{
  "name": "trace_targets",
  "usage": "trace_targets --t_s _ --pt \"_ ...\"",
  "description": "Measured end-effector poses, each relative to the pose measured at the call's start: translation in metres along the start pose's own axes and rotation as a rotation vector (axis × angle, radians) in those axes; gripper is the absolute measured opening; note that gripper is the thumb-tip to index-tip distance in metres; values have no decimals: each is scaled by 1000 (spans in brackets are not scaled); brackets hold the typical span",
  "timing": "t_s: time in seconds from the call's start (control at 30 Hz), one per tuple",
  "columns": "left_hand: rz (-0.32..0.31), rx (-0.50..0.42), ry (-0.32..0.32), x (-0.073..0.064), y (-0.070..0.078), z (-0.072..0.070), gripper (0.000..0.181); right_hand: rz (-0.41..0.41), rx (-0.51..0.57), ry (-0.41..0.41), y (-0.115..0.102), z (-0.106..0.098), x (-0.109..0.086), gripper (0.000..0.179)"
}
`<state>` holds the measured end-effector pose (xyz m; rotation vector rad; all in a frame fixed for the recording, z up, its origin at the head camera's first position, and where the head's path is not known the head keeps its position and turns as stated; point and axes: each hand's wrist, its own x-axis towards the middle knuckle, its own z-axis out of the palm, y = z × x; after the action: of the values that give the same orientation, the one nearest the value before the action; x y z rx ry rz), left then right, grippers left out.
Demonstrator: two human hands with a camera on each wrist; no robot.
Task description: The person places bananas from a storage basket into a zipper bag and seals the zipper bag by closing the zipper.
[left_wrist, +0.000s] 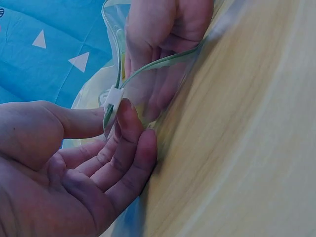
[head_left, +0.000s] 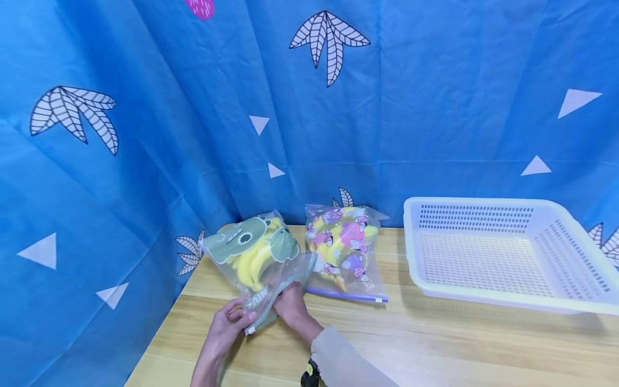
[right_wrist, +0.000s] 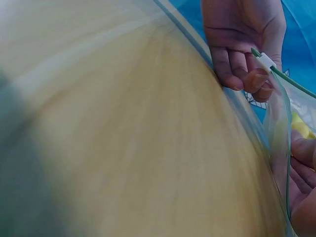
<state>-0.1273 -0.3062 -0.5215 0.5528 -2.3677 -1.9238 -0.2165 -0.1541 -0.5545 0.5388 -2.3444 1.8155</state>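
Note:
A clear slider zip bag (head_left: 232,271) with a green cartoon print lies at the left of the table, a bunch of bananas (head_left: 253,263) inside it. My left hand (head_left: 227,325) pinches the corner of its mouth, beside the white slider (left_wrist: 113,97). The green zip strip (right_wrist: 288,113) is parted, and my right hand (head_left: 292,303) reaches through the mouth into the bag. Its fingers (left_wrist: 163,94) show through the plastic, close to the yellow fruit; I cannot tell whether they grip it.
To the right lies a second zip bag (head_left: 360,277) with a pink and purple print, yellow fruit inside and its purple zip strip toward me. A white plastic basket (head_left: 416,258) stands farther right on the wooden table (head_left: 435,344). A blue patterned curtain (head_left: 435,107) hangs behind and at the left.

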Motion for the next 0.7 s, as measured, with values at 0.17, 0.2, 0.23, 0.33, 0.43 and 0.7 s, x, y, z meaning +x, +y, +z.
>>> trace_targets --t_s 0.17,0.2,0.23,0.33,0.43,0.7 --pt "-24 -69 -103 0 -1 -2 52 33 -31 -86 1 -12 -3 16" --pt "-24 -84 -136 -1 -2 -3 55 31 -25 -99 1 -15 -4 14" --pt "-28 -109 -168 -1 -1 -5 57 28 -13 -114 0 -18 -5 12" --pt "-37 -152 -241 -2 -1 -10 61 17 1 -144 0 -25 -8 10" --pt "-51 -170 -286 -2 -1 -14 63 17 -9 -182 -2 -33 -10 12" --pt "-75 -194 -363 -6 -1 -20 62 34 9 -172 -18 -59 -20 7"
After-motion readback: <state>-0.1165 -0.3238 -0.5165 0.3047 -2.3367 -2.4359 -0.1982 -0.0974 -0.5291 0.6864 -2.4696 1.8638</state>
